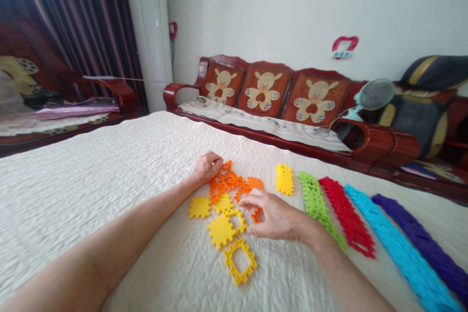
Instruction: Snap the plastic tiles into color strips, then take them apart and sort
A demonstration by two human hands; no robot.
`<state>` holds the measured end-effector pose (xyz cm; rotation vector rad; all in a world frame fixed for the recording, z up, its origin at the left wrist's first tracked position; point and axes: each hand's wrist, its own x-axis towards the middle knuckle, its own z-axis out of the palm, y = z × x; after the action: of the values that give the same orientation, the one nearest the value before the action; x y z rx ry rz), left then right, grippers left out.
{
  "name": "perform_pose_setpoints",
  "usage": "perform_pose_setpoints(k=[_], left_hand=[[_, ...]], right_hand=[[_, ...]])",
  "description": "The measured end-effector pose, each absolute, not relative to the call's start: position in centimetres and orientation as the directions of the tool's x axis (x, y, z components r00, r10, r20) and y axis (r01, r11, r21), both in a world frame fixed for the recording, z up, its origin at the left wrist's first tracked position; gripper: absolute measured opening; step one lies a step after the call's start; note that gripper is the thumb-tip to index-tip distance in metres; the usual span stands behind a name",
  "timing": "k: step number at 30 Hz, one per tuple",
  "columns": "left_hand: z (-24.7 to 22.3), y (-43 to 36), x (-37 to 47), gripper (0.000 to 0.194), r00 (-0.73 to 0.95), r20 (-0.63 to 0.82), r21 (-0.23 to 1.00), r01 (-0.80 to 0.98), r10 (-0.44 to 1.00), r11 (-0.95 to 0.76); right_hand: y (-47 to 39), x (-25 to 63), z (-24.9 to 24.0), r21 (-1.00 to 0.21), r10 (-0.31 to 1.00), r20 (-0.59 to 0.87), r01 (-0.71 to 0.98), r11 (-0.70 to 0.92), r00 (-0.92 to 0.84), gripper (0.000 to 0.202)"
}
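Note:
My left hand (pixel 208 167) rests with curled fingers at the left edge of a heap of orange interlocking tiles (pixel 229 180). Whatever it may hold is hidden. Over the loose pieces is my right hand (pixel 274 214), thumb and fingers apart and nothing between them. Just left of its fingertips lies a yellow open-centred tile (pixel 239 222), touching a solid yellow tile (pixel 221 230). Another solid yellow square (pixel 200 207) is farther left, and a yellow frame tile (pixel 240 262) lies nearest me. A small orange piece (pixel 257 215) is partly covered by my right hand.
Rows of tiles lie to the right: a short yellow row (pixel 284 179), then green (pixel 317 204), red (pixel 347 217), light blue (pixel 398 246) and purple (pixel 420 239). They lie on a quilted cream cover (pixel 109 170). Beyond stands a wooden sofa (pixel 263 134) with a small fan (pixel 376 94).

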<state>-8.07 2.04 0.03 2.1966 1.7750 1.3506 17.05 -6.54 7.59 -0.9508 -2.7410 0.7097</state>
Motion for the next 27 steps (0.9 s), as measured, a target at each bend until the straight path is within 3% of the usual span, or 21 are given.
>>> perform_pose_setpoints(k=[6, 18, 23, 27], left_hand=[[-0.1, 2.0, -8.1, 0.025, -0.014, 0.609, 0.499, 0.784, 0.793, -0.369], [-0.3, 2.2, -8.2, 0.027, 0.0, 0.583, 0.519, 0.769, 0.812, -0.373], [-0.3, 2.3, -8.3, 0.028, 0.007, 0.567, 0.503, 0.789, 0.824, -0.353], [0.0, 2.0, -8.1, 0.029, 0.007, 0.547, 0.497, 0.802, 0.837, -0.331]], right_hand=[[-7.2, 15.4, 6.1, -0.362, 0.536, 0.096, 0.472, 0.804, -0.839, 0.037], [-7.6, 15.4, 5.8, -0.289, 0.547, 0.09, 0.504, 0.814, -0.832, 0.035], [-7.1, 16.1, 6.6, -0.316, 0.619, 0.08, 0.569, 0.759, -0.781, 0.041], [-5.9, 17.5, 7.1, -0.264, 0.761, 0.126, 0.718, 0.644, -0.637, 0.047]])
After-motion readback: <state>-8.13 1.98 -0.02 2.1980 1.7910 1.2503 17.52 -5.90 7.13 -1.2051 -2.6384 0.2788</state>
